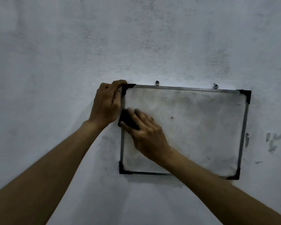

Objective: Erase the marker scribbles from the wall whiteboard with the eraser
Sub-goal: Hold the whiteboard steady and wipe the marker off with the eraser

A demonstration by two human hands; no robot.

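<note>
A small whiteboard point(201, 127) with a grey metal frame and black corner caps hangs on the wall, slightly tilted. Its surface is smudged grey, with a small dark spot near the middle and no distinct scribbles. My right hand point(146, 133) presses a black eraser point(126, 118) flat against the board's left edge, fingers spread over it; the hand looks motion-blurred. My left hand point(106, 103) grips the board's upper left corner, thumb on top of the frame.
The wall point(136, 38) is rough, pale and stained. Two metal hooks point(157, 82) hold the board's top edge. Grey paint marks point(272, 142) sit on the wall to the right of the board.
</note>
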